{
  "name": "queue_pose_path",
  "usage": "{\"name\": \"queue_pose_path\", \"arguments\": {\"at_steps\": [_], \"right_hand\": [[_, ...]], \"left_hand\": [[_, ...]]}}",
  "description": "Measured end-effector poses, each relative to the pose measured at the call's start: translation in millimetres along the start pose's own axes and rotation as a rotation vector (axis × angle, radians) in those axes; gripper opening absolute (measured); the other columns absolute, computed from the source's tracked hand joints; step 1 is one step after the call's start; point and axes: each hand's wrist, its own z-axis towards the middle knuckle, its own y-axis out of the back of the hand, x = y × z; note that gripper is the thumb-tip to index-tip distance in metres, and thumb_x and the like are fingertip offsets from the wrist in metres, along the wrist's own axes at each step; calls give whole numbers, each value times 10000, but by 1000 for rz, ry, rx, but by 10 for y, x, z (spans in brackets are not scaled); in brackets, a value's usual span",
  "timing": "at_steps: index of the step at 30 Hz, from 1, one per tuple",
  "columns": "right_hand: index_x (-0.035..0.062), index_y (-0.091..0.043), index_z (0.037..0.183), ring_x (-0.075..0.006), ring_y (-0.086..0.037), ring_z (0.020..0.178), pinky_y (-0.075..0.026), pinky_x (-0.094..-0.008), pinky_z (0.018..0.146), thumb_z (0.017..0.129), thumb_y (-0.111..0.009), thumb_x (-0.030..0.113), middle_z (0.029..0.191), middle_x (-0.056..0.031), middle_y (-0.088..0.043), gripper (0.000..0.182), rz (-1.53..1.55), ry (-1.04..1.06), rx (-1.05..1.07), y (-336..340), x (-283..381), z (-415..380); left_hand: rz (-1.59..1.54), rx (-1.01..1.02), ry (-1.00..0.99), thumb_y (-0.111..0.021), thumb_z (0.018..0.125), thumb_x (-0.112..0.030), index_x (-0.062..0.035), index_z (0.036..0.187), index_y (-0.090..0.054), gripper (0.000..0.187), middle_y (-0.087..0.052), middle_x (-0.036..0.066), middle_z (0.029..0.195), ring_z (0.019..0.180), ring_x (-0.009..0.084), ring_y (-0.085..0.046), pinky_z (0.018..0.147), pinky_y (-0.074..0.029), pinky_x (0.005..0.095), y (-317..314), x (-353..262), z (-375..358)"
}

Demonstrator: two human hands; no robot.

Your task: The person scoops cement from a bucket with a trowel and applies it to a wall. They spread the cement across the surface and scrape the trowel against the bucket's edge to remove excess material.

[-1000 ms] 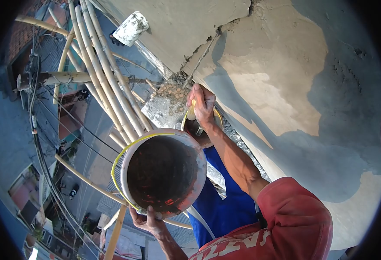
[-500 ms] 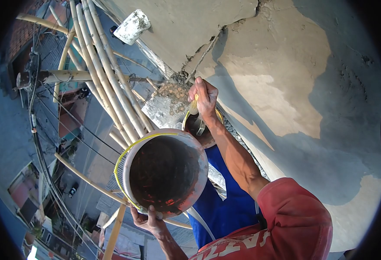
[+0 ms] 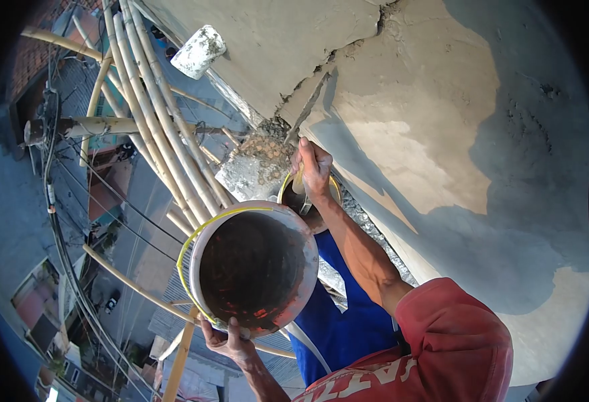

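My left hand (image 3: 231, 340) grips the lower rim of a large pale bucket (image 3: 313, 258) with a yellow handle. The bucket tilts toward me, and its dark, stained inside shows. My right hand (image 3: 314, 169) is closed around the yellowish grip of a trowel (image 3: 306, 112). The trowel's narrow-looking, mortar-coated blade lies at the wall (image 3: 415, 127), by the ragged edge of the plaster; whether it touches cannot be made out. Beneath my right forearm stands a smaller bucket (image 3: 316, 220) with a yellow rim, partly hidden, with something metallic inside.
Several bamboo poles (image 3: 154, 114) run along the left, with a drop to roofs and a street below. Cables (image 3: 60, 234) hang there. A white, mortar-spattered pipe end (image 3: 199, 51) sticks out at the top. A rough concrete ledge (image 3: 247, 175) lies beside the wall.
The trowel blade has turned and shows a broader side. My right hand sits slightly lower in view, and the whole view has shifted a little. My left hand keeps its hold on the bucket.
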Motion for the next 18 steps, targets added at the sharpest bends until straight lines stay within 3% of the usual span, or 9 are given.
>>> {"name": "queue_pose_path", "arguments": {"at_steps": [8, 12, 18], "right_hand": [[36, -454, 647, -100, -443, 510, -390, -262, 491, 964, -489, 195, 553, -24, -456, 356, -233, 213, 47, 4, 455, -129], [20, -470, 613, -53, -394, 466, -324, -241, 431, 928, -571, 192, 511, -3, -473, 372, -233, 306, -1, -148, 583, 15], [21, -464, 616, -44, -395, 472, -325, -238, 426, 931, -570, 198, 515, 12, -466, 376, -127, 296, -8, -292, 676, 157]], "left_hand": [[-5, 30, -22, -673, 705, -53, 62, 1220, -466, 567, -625, 92, 988, 857, 152, -611, 823, -481, 278, -22, -21, 10], [5, 14, -29, -673, 703, -59, 62, 1202, -478, 549, -626, 93, 991, 860, 152, -609, 822, -479, 279, -27, -10, 2], [5, 42, -42, -671, 703, -63, 61, 1196, -483, 541, -627, 97, 998, 871, 159, -611, 826, -478, 286, -6, -5, 11]]}}
